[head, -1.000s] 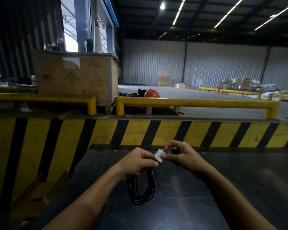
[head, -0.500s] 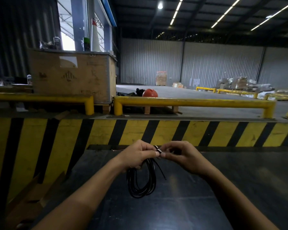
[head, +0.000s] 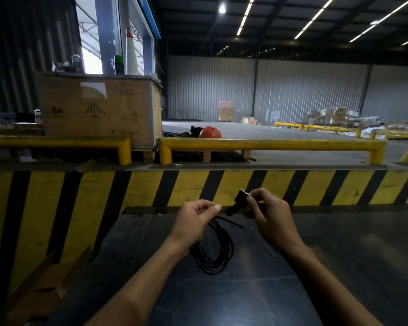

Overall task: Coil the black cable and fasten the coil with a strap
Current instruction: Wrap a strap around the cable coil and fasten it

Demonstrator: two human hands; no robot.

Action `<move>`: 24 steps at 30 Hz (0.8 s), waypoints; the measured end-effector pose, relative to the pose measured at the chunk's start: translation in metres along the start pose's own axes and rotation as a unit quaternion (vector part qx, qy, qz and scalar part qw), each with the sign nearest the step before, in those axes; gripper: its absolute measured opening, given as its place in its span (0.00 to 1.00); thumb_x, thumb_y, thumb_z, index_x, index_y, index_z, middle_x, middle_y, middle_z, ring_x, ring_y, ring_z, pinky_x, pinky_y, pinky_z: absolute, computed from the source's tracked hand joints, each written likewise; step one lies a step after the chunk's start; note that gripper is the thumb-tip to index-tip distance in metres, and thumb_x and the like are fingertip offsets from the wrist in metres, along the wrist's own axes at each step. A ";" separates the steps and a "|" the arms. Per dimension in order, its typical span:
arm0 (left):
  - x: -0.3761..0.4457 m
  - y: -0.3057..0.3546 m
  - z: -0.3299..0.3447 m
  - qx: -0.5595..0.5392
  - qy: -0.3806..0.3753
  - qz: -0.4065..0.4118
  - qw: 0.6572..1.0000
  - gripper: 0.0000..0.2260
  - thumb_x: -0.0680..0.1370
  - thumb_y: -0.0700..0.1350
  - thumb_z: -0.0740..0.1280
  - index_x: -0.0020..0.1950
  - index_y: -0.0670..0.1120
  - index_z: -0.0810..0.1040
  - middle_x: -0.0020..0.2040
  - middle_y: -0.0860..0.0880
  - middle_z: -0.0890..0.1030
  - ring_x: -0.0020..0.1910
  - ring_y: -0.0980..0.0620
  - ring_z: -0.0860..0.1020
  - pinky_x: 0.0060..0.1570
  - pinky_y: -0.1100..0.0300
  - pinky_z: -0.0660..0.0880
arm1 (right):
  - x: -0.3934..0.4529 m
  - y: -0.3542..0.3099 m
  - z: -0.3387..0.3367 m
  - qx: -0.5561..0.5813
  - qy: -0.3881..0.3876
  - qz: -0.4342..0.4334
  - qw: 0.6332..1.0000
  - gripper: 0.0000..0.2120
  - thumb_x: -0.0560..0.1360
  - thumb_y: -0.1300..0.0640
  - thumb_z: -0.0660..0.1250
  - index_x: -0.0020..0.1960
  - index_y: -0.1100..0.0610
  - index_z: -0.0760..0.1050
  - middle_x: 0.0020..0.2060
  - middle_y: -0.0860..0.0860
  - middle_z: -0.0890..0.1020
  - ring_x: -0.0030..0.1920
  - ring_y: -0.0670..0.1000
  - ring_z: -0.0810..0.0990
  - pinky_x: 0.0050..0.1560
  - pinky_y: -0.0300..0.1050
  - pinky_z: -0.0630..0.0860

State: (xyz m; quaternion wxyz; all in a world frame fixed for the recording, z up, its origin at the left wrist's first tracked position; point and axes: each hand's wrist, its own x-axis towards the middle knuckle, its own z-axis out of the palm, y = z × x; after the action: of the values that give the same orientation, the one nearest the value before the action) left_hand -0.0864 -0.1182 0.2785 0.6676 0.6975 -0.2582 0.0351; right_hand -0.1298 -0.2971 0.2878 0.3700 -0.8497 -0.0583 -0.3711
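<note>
The black cable (head: 218, 252) hangs as a coil of several loops from my left hand (head: 194, 223), which is closed around the top of the coil. A thin black tail (head: 232, 222) sticks out to the right from that grip. To the right, my right hand (head: 270, 218) pinches a small black piece (head: 236, 203), either the cable's plug or a strap, I cannot tell which. The two hands are a short gap apart above a dark flat surface (head: 292, 290).
A yellow and black striped barrier (head: 151, 187) stands right behind the hands. Yellow guard rails (head: 269, 144) run above it. A big cardboard box (head: 99, 109) sits at the back left, an orange helmet (head: 210, 132) beside it. Broken cardboard (head: 40, 288) lies at lower left.
My hands have moved apart. The right hand has pulled up and to the right with the small black piece. The white tag seen one second ago is out of sight.
</note>
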 end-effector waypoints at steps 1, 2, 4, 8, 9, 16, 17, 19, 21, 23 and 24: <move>-0.002 -0.002 0.001 -0.017 0.019 -0.001 1.000 0.05 0.76 0.42 0.67 0.47 0.42 0.81 0.23 0.56 0.76 0.17 0.62 0.67 0.17 0.70 0.62 | 0.001 0.001 -0.001 -0.034 0.006 -0.018 0.999 0.03 0.77 0.60 0.63 0.48 0.55 0.75 0.41 0.50 0.82 0.38 0.44 0.82 0.38 0.38 0.81; -0.003 -0.003 0.001 -0.037 0.039 -0.003 0.999 0.05 0.76 0.42 0.68 0.48 0.42 0.81 0.25 0.55 0.77 0.17 0.62 0.66 0.16 0.69 0.61 | 0.001 0.002 -0.001 -0.064 0.004 -0.036 0.997 0.03 0.76 0.60 0.64 0.49 0.56 0.76 0.42 0.51 0.81 0.40 0.46 0.82 0.40 0.40 0.81; -0.005 -0.003 0.004 -0.081 0.067 -0.007 0.994 0.04 0.76 0.41 0.68 0.48 0.42 0.81 0.28 0.54 0.79 0.17 0.61 0.65 0.16 0.68 0.61 | 0.001 0.001 0.001 -0.106 -0.020 -0.069 0.992 0.03 0.76 0.61 0.64 0.49 0.57 0.77 0.41 0.51 0.81 0.39 0.47 0.80 0.39 0.41 0.80; -0.005 -0.002 0.011 -0.122 0.106 0.000 0.987 0.04 0.76 0.40 0.67 0.45 0.45 0.81 0.30 0.55 0.79 0.20 0.61 0.67 0.17 0.67 0.61 | -0.008 -0.007 0.009 -0.084 -0.093 -0.070 0.990 0.03 0.75 0.58 0.66 0.47 0.55 0.78 0.36 0.43 0.78 0.33 0.36 0.76 0.33 0.27 0.73; -0.005 -0.002 0.012 -0.131 0.120 0.003 0.984 0.05 0.76 0.39 0.67 0.44 0.46 0.81 0.30 0.55 0.78 0.20 0.61 0.67 0.17 0.67 0.62 | -0.010 -0.009 0.009 -0.057 -0.117 -0.057 0.990 0.03 0.76 0.58 0.66 0.46 0.54 0.78 0.36 0.43 0.79 0.34 0.37 0.78 0.34 0.28 0.74; -0.004 -0.005 0.017 -0.140 0.155 0.027 0.978 0.08 0.75 0.37 0.65 0.46 0.49 0.80 0.33 0.46 0.79 0.28 0.54 0.79 0.23 0.63 0.74 | -0.011 -0.022 -0.006 0.197 -0.227 0.095 0.949 0.07 0.79 0.57 0.59 0.48 0.59 0.74 0.44 0.59 0.81 0.47 0.56 0.81 0.50 0.51 0.79; -0.004 -0.005 0.019 -0.140 0.154 0.034 0.978 0.08 0.75 0.36 0.65 0.46 0.49 0.80 0.34 0.44 0.79 0.29 0.53 0.80 0.25 0.62 0.75 | -0.010 -0.022 -0.006 0.207 -0.223 0.111 0.946 0.08 0.80 0.57 0.58 0.49 0.60 0.74 0.43 0.58 0.80 0.46 0.56 0.81 0.50 0.51 0.78; -0.005 -0.006 0.022 -0.144 0.155 0.040 0.977 0.09 0.75 0.36 0.65 0.45 0.49 0.80 0.34 0.43 0.78 0.29 0.52 0.80 0.26 0.60 0.77 | -0.010 -0.021 -0.005 0.220 -0.209 0.129 0.944 0.09 0.80 0.57 0.58 0.50 0.62 0.73 0.42 0.57 0.78 0.43 0.55 0.78 0.47 0.51 0.76; -0.004 -0.007 0.025 -0.143 0.166 0.040 0.975 0.10 0.75 0.35 0.65 0.44 0.50 0.80 0.30 0.46 0.78 0.27 0.54 0.79 0.26 0.61 0.77 | -0.010 -0.021 -0.006 0.228 -0.204 0.135 0.942 0.09 0.80 0.57 0.58 0.51 0.60 0.74 0.42 0.57 0.78 0.43 0.53 0.77 0.45 0.48 0.75; -0.003 -0.008 0.026 -0.132 0.177 0.037 0.975 0.10 0.75 0.34 0.65 0.44 0.49 0.80 0.28 0.48 0.78 0.26 0.56 0.78 0.26 0.61 0.76 | -0.010 -0.021 -0.009 0.226 -0.207 0.138 0.942 0.09 0.80 0.55 0.58 0.52 0.58 0.75 0.43 0.55 0.79 0.44 0.52 0.78 0.45 0.45 0.76; -0.003 -0.009 0.026 -0.128 0.180 0.036 0.975 0.09 0.74 0.34 0.65 0.44 0.48 0.80 0.28 0.48 0.78 0.25 0.56 0.78 0.26 0.62 0.76 | -0.009 -0.021 -0.010 0.218 -0.208 0.138 0.943 0.09 0.79 0.54 0.58 0.52 0.57 0.75 0.43 0.54 0.79 0.44 0.51 0.79 0.45 0.45 0.76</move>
State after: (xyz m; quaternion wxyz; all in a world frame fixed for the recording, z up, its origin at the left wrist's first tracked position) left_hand -0.0937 -0.1425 0.2665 0.7854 0.5785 -0.1611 0.1501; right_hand -0.1501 -0.2870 0.2980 0.5735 -0.8063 -0.0955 -0.1090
